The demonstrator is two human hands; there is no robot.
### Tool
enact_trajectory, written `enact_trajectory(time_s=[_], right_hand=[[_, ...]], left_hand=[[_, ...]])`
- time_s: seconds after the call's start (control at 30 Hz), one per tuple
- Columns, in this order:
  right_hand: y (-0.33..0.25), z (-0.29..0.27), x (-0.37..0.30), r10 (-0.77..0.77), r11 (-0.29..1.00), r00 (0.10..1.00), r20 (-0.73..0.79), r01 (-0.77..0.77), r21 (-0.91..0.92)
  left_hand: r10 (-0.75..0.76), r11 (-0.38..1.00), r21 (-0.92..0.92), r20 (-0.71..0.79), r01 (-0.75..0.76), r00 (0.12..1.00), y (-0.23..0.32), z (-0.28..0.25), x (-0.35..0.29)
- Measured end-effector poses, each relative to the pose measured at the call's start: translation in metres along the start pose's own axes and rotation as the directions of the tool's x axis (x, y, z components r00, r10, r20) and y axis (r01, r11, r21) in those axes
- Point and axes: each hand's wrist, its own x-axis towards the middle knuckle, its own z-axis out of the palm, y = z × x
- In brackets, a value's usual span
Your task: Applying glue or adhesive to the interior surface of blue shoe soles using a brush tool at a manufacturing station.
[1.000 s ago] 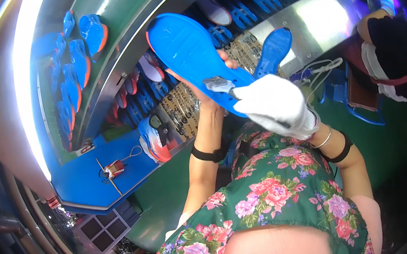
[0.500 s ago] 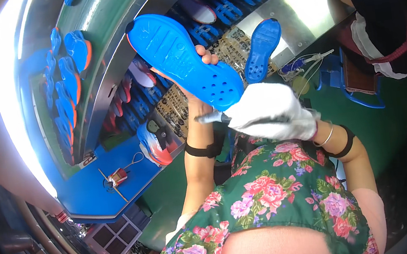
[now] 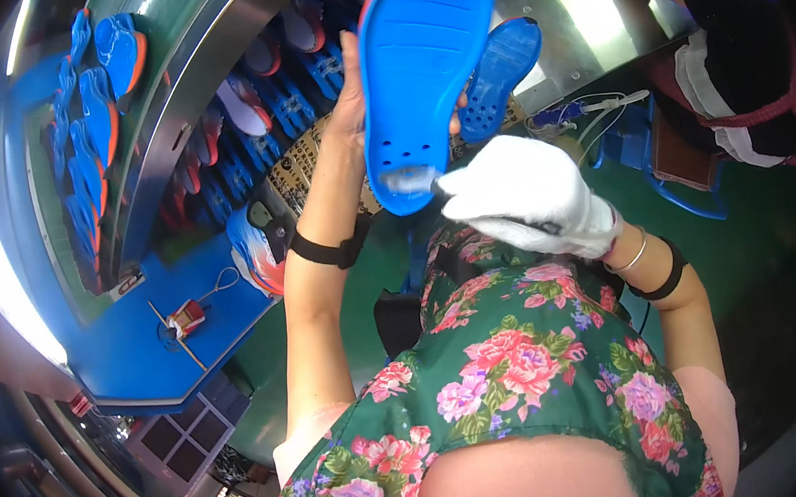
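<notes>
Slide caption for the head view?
Left hand holds a blue perforated shoe sole; white-gloved right hand, a pale brush.

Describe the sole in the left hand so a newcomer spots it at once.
Above the green floral apron, the bare left hand holds up a large blue sole. The white-gloved right hand has a tool over its lower, holed end. Unlike the smaller-looking blue sole behind it to the right, this one is held.
</notes>
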Motion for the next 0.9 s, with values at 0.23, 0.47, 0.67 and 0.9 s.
enact_trajectory(time_s=[0.23, 0.47, 0.67, 0.9], right_hand=[[0.000, 0.005, -0.009, -0.068, 0.991, 0.995, 0.071, 0.076, -0.112], [0.002, -0.006, 0.003, 0.156, 0.985, 0.988, 0.017, -0.156, 0.069], [0.012, -0.025, -0.001, 0.619, 0.731, 0.752, -0.226, -0.446, 0.516], [0.020, -0.047, 0.017, 0.270, 0.944, 0.896, -0.353, -0.319, -0.088]], left_hand=[[-0.029, 0.879, 0.436, -0.355, 0.192, 0.935, 0.004, 0.014, 0.007], [-0.049, 0.791, 0.554, -0.365, 0.259, 0.930, 0.009, 0.009, 0.007], [0.015, 0.991, -0.131, -0.113, -0.030, 0.993, -0.028, -0.012, 0.001], [0.344, 0.939, 0.147, -0.330, -0.312, 0.879, -0.076, 0.024, 0.018]])
